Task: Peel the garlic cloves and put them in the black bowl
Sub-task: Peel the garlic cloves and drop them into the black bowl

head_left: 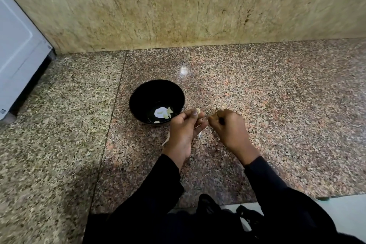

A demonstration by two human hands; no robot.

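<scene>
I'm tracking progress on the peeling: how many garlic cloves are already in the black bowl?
About 3, though blur and glare make it uncertain: two cloves lie together at the bottom of the black bowl, beside a bright reflection, and one sits near the front wall.

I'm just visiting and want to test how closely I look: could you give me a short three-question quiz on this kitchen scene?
1. True or false: the black bowl already holds some peeled garlic cloves.
2. Which hand is nearer the bowl? A) left hand B) right hand
3. Fill in: the bowl stands on a speckled stone ____.

Key: 1 true: pale cloves lie at the bottom. 2 A: the left hand holds a garlic clove beside the rim, while the right hand pinches at it, seemingly pulling skin. 3 counter.
</scene>
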